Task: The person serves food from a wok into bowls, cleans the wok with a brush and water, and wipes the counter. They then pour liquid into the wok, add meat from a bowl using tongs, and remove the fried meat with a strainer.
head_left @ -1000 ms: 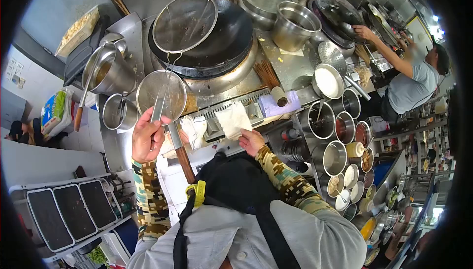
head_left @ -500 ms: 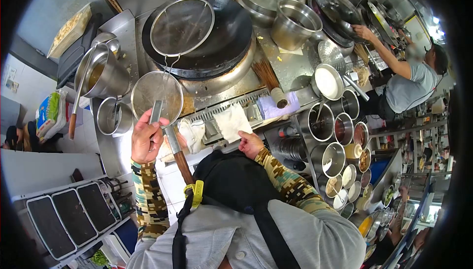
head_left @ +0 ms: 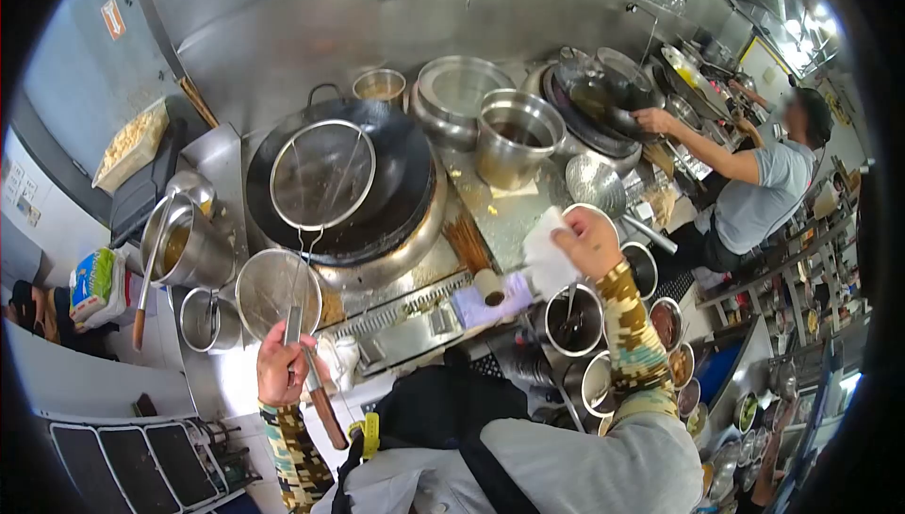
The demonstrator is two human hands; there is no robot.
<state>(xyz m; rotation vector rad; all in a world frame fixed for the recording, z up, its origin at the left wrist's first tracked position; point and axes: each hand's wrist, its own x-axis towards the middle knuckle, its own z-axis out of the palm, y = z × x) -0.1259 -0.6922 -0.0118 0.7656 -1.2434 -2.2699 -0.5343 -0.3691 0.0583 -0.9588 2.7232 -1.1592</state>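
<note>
My left hand (head_left: pixel 280 363) is closed around the handle end of a wire-mesh strainer at the stove's front edge. A round mesh strainer (head_left: pixel 322 175) overlaps the black wok (head_left: pixel 405 161), and a second mesh bowl (head_left: pixel 273 297) lies just above my left fingers. A wooden handle (head_left: pixel 325 415) slants down beside that hand. On the right, my right hand (head_left: pixel 592 243) pinches a folded white cloth (head_left: pixel 549 255). It hangs over the counter edge, close to a pot of dark sauce (head_left: pixel 573 321) and partly covering a pale bowl behind it.
A bamboo brush (head_left: pixel 471 250) and a lilac cloth (head_left: pixel 495 299) lie by the stove front. Behind stands a tall steel pot (head_left: pixel 514 142); a perforated ladle (head_left: pixel 596 186) lies to its right. Pots (head_left: pixel 189 241) stand at left. A co-worker (head_left: pixel 768 179) works at another wok.
My right hand has carried the white cloth up and to the right, from the stove's front edge to over the sauce pots. The view has tilted upward; my left hand keeps its hold.
</note>
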